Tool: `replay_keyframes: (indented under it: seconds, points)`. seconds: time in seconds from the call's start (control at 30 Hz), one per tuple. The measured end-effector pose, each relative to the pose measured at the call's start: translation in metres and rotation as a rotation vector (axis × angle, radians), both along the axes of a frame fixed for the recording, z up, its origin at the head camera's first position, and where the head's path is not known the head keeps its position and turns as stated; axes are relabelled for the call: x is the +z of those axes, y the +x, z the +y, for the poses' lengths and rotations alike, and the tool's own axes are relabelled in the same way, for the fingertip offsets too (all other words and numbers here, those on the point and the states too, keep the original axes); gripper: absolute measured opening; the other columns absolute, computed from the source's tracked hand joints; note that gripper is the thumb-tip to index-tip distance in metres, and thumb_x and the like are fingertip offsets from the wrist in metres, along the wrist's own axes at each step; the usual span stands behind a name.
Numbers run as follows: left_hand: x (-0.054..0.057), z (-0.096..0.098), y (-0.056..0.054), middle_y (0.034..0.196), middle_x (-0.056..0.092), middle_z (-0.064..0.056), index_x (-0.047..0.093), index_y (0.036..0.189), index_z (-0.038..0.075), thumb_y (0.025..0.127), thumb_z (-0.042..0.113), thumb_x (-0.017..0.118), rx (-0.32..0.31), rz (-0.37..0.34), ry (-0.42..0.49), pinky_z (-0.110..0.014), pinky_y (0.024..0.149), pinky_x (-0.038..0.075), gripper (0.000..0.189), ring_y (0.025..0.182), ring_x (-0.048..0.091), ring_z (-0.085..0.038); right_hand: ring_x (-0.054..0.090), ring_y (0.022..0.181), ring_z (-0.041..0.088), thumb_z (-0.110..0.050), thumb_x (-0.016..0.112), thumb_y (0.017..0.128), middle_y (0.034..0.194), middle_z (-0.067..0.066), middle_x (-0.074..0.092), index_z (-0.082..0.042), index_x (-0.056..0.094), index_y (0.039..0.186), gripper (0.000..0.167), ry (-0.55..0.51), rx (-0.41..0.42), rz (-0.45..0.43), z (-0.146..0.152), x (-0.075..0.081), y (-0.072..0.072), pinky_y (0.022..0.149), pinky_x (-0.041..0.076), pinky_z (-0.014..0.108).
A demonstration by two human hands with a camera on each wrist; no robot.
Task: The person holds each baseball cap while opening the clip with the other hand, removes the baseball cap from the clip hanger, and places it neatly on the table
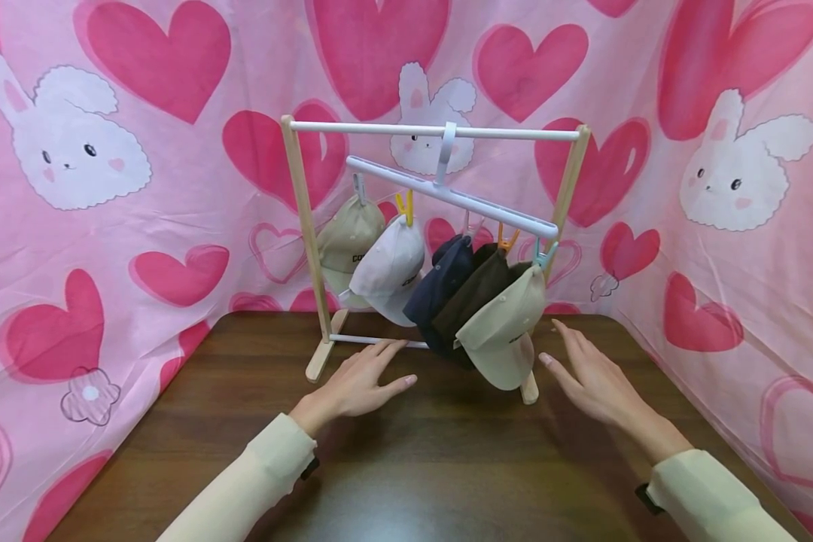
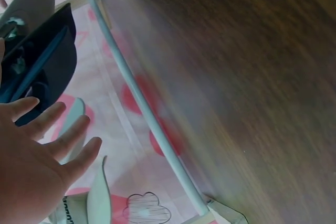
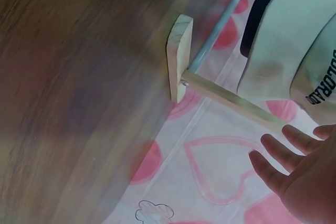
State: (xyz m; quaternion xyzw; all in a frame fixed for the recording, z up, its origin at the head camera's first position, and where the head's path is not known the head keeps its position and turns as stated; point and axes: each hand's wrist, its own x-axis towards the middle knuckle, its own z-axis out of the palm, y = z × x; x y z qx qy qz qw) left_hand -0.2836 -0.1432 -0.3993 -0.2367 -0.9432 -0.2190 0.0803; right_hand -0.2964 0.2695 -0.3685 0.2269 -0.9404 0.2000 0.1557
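Cream sleeves nearest, then two bare hands out over the dark brown wooden worktop (image 1: 447, 467). Left hand (image 1: 359, 384) flat, fingers (image 2: 63, 140) straight and released, grasping nothing, tips just short of the pale blue bottom rail (image 1: 379, 341). Right hand (image 1: 592, 376) raised on edge, fingers (image 3: 281, 153) spread and relaxed, likewise holding nothing, close beside the beige baseball cap (image 1: 504, 331) hanging lowest at the near right end. Best approached slowly from both sides; better to cup that cap's crown than to tug the brim, and to steady the small wooden rack (image 1: 305, 226) at its foot (image 3: 178, 59) so nothing tips. Further back, dark brown cap (image 1: 477, 290), navy cap (image 1: 443, 278), white cap (image 1: 393, 263) and tan cap (image 1: 345, 237), all clipped by coloured pegs to the white plastic hanger bar (image 1: 447, 194). Beyond, pink heart-and-bunny cloth (image 1: 108, 150).
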Motion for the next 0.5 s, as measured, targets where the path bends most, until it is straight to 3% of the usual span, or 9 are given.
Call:
replay_keyframes:
  seconds: [0.5]
  points:
    - [0.0024, 0.0038, 0.0012, 0.159, 0.043, -0.001, 0.039, 0.158, 0.023, 0.097, 0.073, 0.046, -0.008, 0.009, 0.025, -0.050, 0.115, 0.038, 0.079, 0.144, 0.043, -0.022, 0.045, 0.137, 0.044, -0.041, 0.054, 0.106, 0.153, 0.021, 0.042, -0.006, 0.026, 0.160, 0.070, -0.005, 0.040, 0.072, -0.0090, 0.0040, 0.0028, 0.100, 0.042, 0.069]
